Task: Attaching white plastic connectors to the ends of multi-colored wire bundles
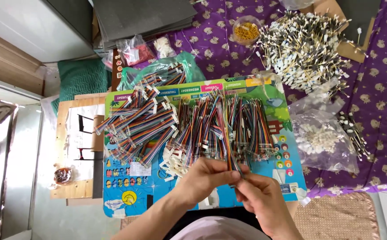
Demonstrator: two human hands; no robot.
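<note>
Here, two hands: left hand (206,175) and right hand (258,195) meet at near centre, both pinched on one thin wire bundle (230,153) rising toward the far side. One colourful board (202,195) serves as surface, carrying two heaps of multicoloured ribbon cables (180,124), too many to count. One round tub (246,30), far, holds yellow rubber bands. One clear bag (322,138), right, holds white connectors.
</note>
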